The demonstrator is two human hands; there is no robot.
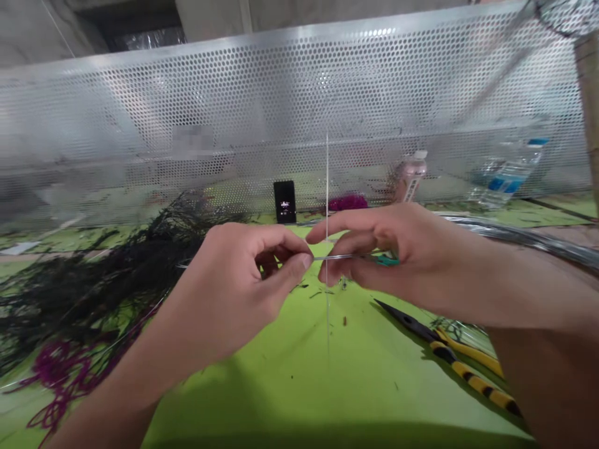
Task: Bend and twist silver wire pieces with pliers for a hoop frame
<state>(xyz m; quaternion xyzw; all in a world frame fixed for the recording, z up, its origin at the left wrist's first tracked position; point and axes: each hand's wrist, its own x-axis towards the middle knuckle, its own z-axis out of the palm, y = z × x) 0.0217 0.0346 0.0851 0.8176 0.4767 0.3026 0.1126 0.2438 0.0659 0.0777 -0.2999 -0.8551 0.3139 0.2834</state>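
Both hands meet above a bright green table (290,374). My left hand (243,280) pinches one end of a thin silver wire (327,257) between thumb and forefinger. My right hand (374,255) is closed on the other part of that wire, and a small teal piece (387,260) shows under its fingers. A second fine wire (327,187) stands upright between the two hands, crossing the horizontal one.
Yellow-and-black pliers (449,355) lie at the right. A heap of dark feathery strands (107,280) and magenta cord (60,374) fills the left. A small black device (284,201), a pink bottle (412,174), a water bottle (510,168) and a perforated metal screen (281,106) stand behind.
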